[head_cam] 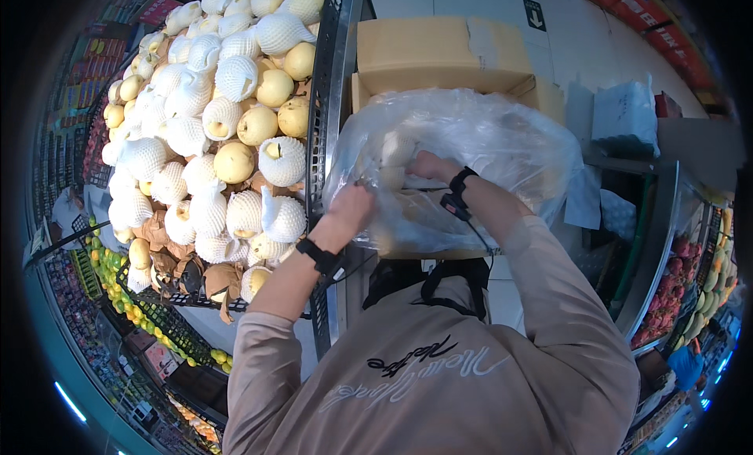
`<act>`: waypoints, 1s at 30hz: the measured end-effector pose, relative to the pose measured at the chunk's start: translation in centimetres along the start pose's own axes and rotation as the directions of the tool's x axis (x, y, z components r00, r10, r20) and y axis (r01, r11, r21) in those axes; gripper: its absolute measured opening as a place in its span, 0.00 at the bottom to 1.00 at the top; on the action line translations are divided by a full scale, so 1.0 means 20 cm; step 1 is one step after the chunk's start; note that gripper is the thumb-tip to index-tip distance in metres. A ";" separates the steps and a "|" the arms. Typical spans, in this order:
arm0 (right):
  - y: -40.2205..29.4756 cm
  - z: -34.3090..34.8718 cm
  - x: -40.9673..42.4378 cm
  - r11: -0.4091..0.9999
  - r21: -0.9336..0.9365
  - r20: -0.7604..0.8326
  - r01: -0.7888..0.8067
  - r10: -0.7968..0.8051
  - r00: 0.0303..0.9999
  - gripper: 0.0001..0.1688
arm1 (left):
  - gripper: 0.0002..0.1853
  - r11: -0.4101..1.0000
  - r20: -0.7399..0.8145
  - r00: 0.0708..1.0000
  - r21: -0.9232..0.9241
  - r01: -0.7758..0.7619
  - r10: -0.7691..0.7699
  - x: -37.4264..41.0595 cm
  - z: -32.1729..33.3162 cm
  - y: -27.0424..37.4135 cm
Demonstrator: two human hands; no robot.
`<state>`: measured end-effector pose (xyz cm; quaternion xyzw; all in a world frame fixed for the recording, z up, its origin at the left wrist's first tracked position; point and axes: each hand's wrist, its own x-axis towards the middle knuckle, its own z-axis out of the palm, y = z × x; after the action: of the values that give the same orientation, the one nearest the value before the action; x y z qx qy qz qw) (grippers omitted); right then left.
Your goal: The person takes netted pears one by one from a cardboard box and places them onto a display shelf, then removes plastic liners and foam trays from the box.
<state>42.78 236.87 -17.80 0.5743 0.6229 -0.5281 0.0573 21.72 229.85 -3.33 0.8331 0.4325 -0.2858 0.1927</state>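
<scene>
In front of me stands a cardboard box [441,49] lined with a large clear plastic bag [506,137]. My left hand [351,209] is at the bag's left edge with curled fingers, apparently pinching the film. Inside the bag's opening is my right hand [432,165], its fingers bent beside a pear in a white foam net [397,148]; whether it grips anything is hidden. Another pale fruit lies just below that pear. On the left, pale yellow pears [234,162] are heaped, many in white foam nets [236,78], some bare.
A black plastic crate wall [317,125] and metal rail separate the pear heap from the box. At right are a wrapped white package [625,116] and a stand with dragon fruit [667,284]. Brown paper [222,278] lies among the lower pears. A cable hangs from each wrist device.
</scene>
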 end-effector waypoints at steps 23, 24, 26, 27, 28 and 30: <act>0.06 0.61 0.38 0.328 0.911 0.173 -0.250 0.245 0.954 0.19 | 0.31 0.855 0.035 0.937 -0.397 0.333 -0.349 -0.03 0.15 0.20; 0.02 0.50 0.28 0.255 0.923 0.257 -0.289 0.152 0.954 0.19 | 0.31 0.845 0.052 0.931 -0.403 0.351 -0.362 -0.03 0.13 0.20; -0.04 0.25 0.04 0.243 0.919 0.338 -0.311 -0.082 0.937 0.19 | 0.31 0.814 0.096 0.915 -0.426 0.394 -0.392 -0.04 0.08 0.20; -0.09 0.13 -0.06 0.249 0.946 0.253 -0.205 -0.177 0.951 0.19 | 0.32 0.816 0.041 0.924 -0.455 0.356 -0.380 -0.03 0.04 0.20; -0.10 -0.02 -0.17 0.408 0.909 0.197 -0.083 -0.245 0.949 0.19 | 0.32 0.806 0.002 0.927 -0.494 0.327 -0.375 -0.04 0.00 0.20; -0.12 -0.22 -0.40 0.590 0.806 0.134 0.054 -0.270 0.954 0.21 | 0.34 0.765 -0.099 0.929 -0.602 0.230 -0.357 -0.08 -0.09 0.24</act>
<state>45.94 235.43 -9.06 0.4113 0.3617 -0.8178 -0.1766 25.49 227.26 -0.53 0.6809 0.6419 -0.0781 0.3438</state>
